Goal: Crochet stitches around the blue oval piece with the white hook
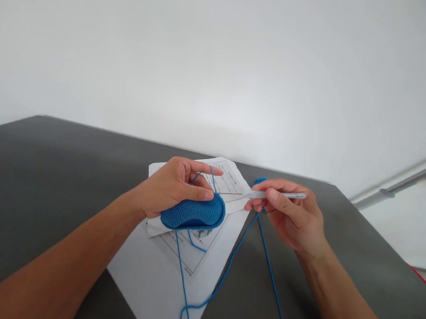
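Note:
My left hand (176,184) pinches a round blue crocheted piece (194,214) between thumb and fingers, with a strand of blue yarn looped over the index finger. My right hand (289,212) is closed on a pale grey crochet hook (275,194), held level and pointing left toward the piece, a short gap away from it. Blue yarn (225,274) hangs from the work and trails down over the paper toward me. A bit of blue yarn ball (259,180) peeks out behind my right fingers.
Two white printed sheets (159,277) lie under the hands on a dark grey table (45,177). A white wall rises behind the table's far edge. A metal rail (403,186) runs at the right.

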A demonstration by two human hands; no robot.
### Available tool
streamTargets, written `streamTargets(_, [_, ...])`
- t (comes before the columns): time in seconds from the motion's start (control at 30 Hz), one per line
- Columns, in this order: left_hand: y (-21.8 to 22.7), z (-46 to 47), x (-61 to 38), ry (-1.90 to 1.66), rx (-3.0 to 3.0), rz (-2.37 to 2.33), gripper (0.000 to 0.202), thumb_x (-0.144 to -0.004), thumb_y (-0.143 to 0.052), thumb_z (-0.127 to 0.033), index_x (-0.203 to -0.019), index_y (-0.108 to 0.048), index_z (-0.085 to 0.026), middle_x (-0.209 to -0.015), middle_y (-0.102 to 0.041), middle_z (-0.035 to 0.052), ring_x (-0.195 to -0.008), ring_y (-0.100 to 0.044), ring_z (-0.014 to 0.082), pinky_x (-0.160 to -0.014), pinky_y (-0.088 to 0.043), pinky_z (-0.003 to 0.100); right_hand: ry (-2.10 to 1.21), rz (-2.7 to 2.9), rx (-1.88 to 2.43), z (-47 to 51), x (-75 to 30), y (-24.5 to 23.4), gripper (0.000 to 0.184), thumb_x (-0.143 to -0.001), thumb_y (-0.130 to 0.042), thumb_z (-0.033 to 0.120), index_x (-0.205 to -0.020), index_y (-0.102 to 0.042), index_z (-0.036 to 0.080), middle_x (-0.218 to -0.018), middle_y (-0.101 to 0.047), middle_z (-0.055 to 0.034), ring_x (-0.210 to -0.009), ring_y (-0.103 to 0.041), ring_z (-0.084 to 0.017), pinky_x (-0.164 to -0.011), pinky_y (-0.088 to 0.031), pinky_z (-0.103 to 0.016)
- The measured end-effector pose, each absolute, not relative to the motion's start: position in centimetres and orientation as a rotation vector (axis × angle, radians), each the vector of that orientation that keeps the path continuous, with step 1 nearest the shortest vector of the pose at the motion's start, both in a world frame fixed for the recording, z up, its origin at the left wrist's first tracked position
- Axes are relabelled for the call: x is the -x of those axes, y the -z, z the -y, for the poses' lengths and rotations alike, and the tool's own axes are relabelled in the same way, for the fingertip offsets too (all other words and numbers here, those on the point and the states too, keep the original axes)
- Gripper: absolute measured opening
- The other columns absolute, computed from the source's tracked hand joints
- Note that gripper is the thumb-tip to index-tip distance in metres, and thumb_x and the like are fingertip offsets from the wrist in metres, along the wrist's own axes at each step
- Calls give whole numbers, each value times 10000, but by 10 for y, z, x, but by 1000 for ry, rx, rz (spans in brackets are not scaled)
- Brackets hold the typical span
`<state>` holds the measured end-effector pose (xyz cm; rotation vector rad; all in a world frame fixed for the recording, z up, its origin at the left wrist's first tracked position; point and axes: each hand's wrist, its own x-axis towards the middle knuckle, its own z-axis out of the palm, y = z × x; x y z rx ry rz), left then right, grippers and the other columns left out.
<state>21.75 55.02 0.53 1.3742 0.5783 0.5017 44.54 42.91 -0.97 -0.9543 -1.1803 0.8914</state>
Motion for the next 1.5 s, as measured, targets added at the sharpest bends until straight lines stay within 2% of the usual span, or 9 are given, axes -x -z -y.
streamTargets(0.07, [-5,-548,-219,-547,-1340,-573,564,-750,-859,-151,-1293,-712,-110,-763,-769,32,-658,-663,111,-607,-525,208,-989,1043,906,-434,-433,15,190,-812,-871,382,-889,-844,210,-691,-778,-25,-597,-722,-131,-632,-652,-253])
streamTargets(0.2, [-4,-540,-225,-627,-1294,-568,602,-740,-862,-142,-1315,-690,-102,-715,-736,2,-622,-621,88,-594,-502,197,-1068,910,872,-439,-411,22,233,-779,-897,388,-915,-841,207,-714,-783,-29,-625,-712,-114,-573,-630,-200])
streamTargets(0.3, [-4,-532,-229,-657,-1245,-565,616,-734,-852,-136,-1322,-676,-90,-736,-747,12,-639,-636,98,-614,-512,208,-1043,891,856,-439,-405,23,232,-773,-904,379,-916,-839,209,-733,-787,-30,-609,-688,-99,-524,-601,-172])
streamTargets(0.5, [-6,-526,-230,-705,-1144,-561,644,-691,-839,-117,-1308,-663,-74,-841,-790,56,-682,-695,143,-655,-547,260,-990,859,849,-437,-406,21,231,-765,-909,375,-903,-837,204,-755,-781,-26,-613,-671,-86,-525,-591,-164])
streamTargets(0.67, [-5,-526,-230,-714,-1153,-595,724,-654,-890,-190,-1326,-649,-64,-771,-774,49,-636,-672,150,-623,-522,270,-967,860,858,-438,-407,22,225,-767,-905,374,-896,-836,204,-755,-774,-24,-620,-670,-87,-513,-585,-160])
streamTargets(0.87, [-5,-525,-231,-715,-1162,-632,894,-615,-914,-200,-1429,-574,-56,-721,-737,8,-598,-624,123,-608,-473,252,-919,942,879,-437,-413,23,209,-795,-881,377,-921,-837,217,-740,-776,-30,-620,-690,-118,-520,-617,-211])
streamTargets(1.0, [-6,-526,-231,-717,-1206,-644,932,-652,-870,-186,-1502,-505,-69,-723,-729,-3,-585,-601,115,-611,-450,254,-876,1044,910,-436,-420,24,199,-833,-850,375,-962,-837,225,-716,-763,-28,-618,-710,-143,-549,-640,-262])
streamTargets(1.2, [-8,-522,-232,-724,-1302,-687,1030,-671,-829,-207,-1584,-381,-41,-731,-732,3,-580,-586,128,-620,-441,274,-785,1209,980,-433,-430,22,149,-892,-800,320,-1019,-832,249,-832,-771,-25,-631,-746,-160,-618,-630,-310])
streamTargets(1.5, [-6,-526,-231,-696,-1447,-709,930,-705,-777,-227,-1560,-449,-62,-737,-717,9,-576,-551,126,-587,-395,273,-669,1382,1046,-429,-441,14,126,-898,-793,265,-1015,-836,280,-873,-761,-20,-646,-769,-170,-619,-613,-301])
